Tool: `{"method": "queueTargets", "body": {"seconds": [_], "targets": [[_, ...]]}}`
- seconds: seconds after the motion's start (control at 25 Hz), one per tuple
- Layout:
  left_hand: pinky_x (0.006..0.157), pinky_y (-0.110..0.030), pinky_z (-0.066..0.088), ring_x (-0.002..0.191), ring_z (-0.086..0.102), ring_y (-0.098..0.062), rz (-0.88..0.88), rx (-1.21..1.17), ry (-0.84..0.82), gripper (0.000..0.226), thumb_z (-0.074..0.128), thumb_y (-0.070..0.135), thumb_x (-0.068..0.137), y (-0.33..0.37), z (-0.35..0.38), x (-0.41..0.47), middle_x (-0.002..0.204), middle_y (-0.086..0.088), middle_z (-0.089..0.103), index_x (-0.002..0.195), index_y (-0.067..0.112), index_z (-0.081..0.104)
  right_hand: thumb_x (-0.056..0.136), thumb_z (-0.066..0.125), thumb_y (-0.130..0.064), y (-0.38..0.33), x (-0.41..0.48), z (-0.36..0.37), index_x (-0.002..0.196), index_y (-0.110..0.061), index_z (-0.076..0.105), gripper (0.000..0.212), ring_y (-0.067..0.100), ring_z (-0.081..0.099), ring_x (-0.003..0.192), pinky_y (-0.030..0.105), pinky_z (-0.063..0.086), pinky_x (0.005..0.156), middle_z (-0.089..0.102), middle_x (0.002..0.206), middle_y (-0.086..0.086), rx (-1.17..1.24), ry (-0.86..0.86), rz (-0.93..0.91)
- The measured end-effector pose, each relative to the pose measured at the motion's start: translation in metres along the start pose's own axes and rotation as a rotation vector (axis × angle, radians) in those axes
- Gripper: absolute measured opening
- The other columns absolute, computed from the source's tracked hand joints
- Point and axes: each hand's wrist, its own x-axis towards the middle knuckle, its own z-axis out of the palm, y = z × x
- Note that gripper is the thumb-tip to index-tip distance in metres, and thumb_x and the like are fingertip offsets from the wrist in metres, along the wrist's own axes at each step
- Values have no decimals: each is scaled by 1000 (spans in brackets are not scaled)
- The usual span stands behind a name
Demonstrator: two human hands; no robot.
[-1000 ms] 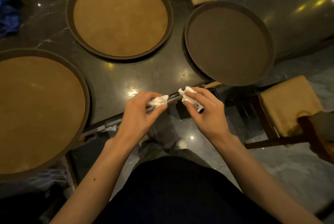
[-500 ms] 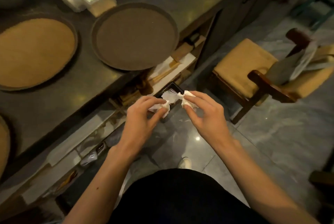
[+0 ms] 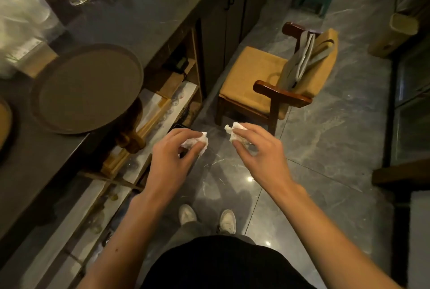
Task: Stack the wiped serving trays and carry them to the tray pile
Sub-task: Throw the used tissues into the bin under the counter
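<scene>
You have turned away from the counter [image 3: 130, 32] in the past second: where three round trays filled your view, only one dark serving tray [image 3: 88, 88] now shows whole, lying flat near the counter's edge with part of it over the lip, and a sliver of a lighter tray [image 3: 4, 123] shows at the far left. Your left hand [image 3: 173, 151] is pinched on a crumpled white tissue [image 3: 202, 143], and your right hand [image 3: 254, 149] is pinched on a second wad [image 3: 233, 130]; a moment ago the two pieces sat almost together, and now they are clearly apart over the grey floor tiles [image 3: 325, 137]. A cushioned wooden chair [image 3: 263, 81] stands ahead of you. The trays lie well apart from both hands and unstacked, so the stacking has likely not begun. With both hands occupied, you probably need to drop the tissue before you can lift a tray; no tray pile is in view.
</scene>
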Motion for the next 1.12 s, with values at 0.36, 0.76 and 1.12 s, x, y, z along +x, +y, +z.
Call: {"method": "queueTargets", "body": {"seconds": [0.36,0.76,1.12], "targets": [[82,-18,53,102,60,-1,44,-91,-68,24,67,28,87,-35,-16,23,110,8,66,110,20,70,90,69,-20,-15,9,17,117,-13,71,29,15,62,112,33,54,93,68,121,4,-51,9,75],[86,-19,53,104,59,1,-114,-156,-36,25,67,28,86,-64,-8,20,110,10,64,110,21,70,89,71,-21,-3,27,42,115,-16,73,27,11,62,110,28,53,93,68,120,0,-37,-95,91],[84,-31,57,100,63,-4,-409,-106,89,22,66,28,88,-62,58,75,107,9,65,110,24,69,88,72,-16,79,108,62,111,-12,73,24,-1,56,106,7,39,95,66,117,-2,114,-293,-7]]}}
